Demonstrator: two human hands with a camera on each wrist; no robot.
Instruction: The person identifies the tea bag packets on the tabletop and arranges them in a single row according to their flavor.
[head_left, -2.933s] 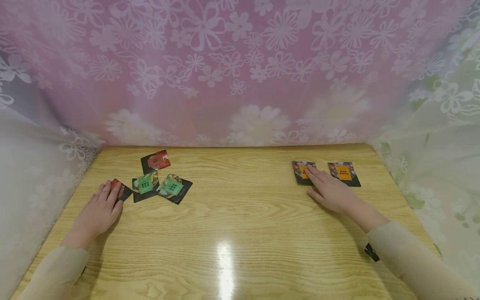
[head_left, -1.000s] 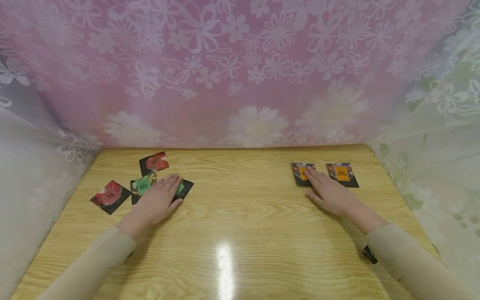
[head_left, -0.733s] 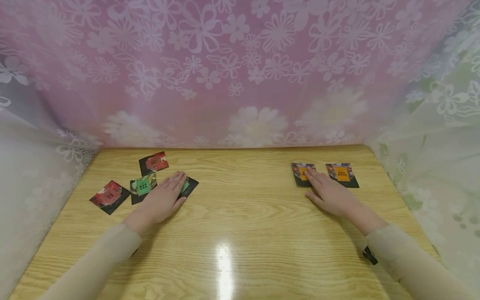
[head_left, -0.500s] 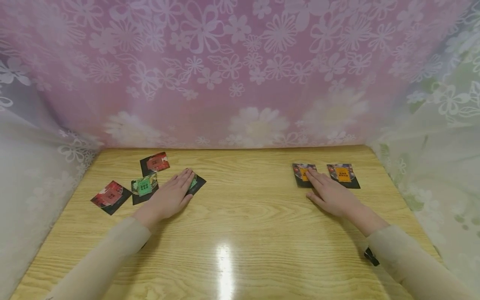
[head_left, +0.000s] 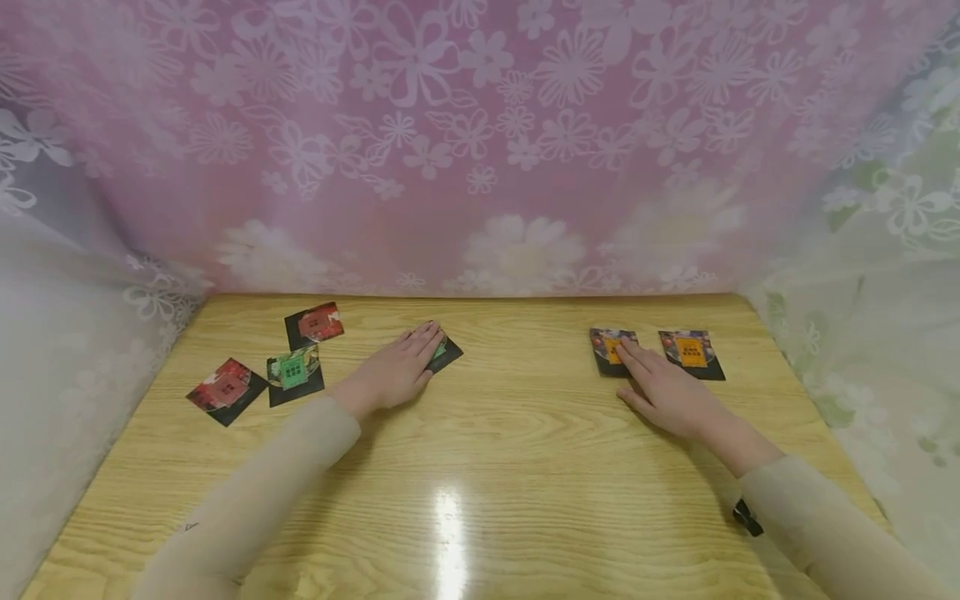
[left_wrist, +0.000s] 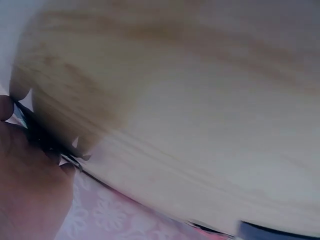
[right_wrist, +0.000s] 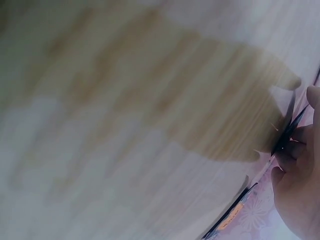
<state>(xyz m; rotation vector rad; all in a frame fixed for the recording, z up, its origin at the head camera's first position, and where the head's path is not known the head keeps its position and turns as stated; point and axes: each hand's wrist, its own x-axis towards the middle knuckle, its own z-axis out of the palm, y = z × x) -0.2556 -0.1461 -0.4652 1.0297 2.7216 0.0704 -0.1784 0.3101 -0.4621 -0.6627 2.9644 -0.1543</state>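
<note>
In the head view my left hand (head_left: 396,367) lies with straight fingers on a flat black square packet with a green label (head_left: 447,357), covering much of it. The fingers of my right hand (head_left: 667,392) rest on the lower right of an orange-labelled packet (head_left: 604,363). Right of that lies a second orange-labelled packet (head_left: 692,353). At the left, another green-labelled packet (head_left: 294,375) lies between two red-labelled packets, one behind (head_left: 315,325) and one to its left (head_left: 227,392). The left wrist view shows the left hand (left_wrist: 32,185) over a dark packet edge.
The wooden table (head_left: 517,467) carries a bright light reflection near its front. A pink flowered curtain (head_left: 480,150) hangs along the back edge, and pale curtains (head_left: 885,333) flank both sides. A black strap (head_left: 747,518) shows under the right sleeve.
My left hand went from the far-left red packet to the right-hand green packet, which has slid right and slightly back under the fingers. The right hand has stayed on its orange packet.
</note>
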